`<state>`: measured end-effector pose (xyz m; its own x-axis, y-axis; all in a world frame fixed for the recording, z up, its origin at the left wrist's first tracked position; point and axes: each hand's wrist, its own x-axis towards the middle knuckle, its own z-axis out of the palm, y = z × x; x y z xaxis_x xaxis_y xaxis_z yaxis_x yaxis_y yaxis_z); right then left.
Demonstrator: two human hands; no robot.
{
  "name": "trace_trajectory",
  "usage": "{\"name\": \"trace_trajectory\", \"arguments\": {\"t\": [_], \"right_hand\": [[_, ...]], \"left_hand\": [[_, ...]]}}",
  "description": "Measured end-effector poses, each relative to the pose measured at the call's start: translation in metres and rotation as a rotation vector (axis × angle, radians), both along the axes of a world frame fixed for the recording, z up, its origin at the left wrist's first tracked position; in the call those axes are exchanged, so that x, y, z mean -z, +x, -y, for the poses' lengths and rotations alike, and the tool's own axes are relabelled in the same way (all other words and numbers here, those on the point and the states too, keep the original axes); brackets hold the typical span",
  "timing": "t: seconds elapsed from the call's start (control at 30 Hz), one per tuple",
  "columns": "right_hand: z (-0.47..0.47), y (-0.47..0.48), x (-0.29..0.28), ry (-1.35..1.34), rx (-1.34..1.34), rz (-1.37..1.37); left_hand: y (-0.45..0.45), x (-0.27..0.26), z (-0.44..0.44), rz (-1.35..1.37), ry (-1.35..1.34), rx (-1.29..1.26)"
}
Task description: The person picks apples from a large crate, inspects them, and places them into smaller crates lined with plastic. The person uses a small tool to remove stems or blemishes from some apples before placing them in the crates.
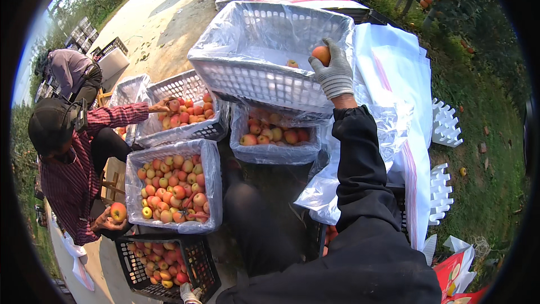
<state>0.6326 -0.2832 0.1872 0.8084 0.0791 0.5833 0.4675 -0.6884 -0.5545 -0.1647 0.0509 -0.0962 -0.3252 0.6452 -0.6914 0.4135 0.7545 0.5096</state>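
Note:
My right hand [335, 69], in a striped knit work glove, holds an apple [322, 55] over the right front part of a plastic-lined crate [261, 76]. Another apple [292, 63] shows inside that crate. At the bottom, my left hand [190, 294], also gloved, is at the edge of a black plastic crate [202, 257] of apples; the frame's edge cuts off part of it, and its grip is unclear. A lined crate [216, 185] full of apples, with red-handled clippers [198, 215] on top, stands just beyond. Another lined crate [276, 155] with apples sits below the large one.
At left a co-worker [69, 169] in a checked shirt holds an apple [118, 212] and reaches into another lined crate [181, 135]. A second person [74, 71] bends behind. White plastic sheets [392, 71] lie at right, beside white molded trays [445, 124] on grass.

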Motion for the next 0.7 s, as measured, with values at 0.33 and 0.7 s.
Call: {"name": "trace_trajectory", "arguments": {"t": [0.33, 0.7], "right_hand": [[-0.010, -0.024, 0.017, -0.111, 0.127, 0.082], [-0.009, -0.018, 0.012, 0.034, 0.174, 0.006]], "left_hand": [[0.001, 0.012, 0.003, 0.056, -0.007, 0.221], [0.005, 0.015, -0.001, 0.030, -0.078, 0.329]]}}
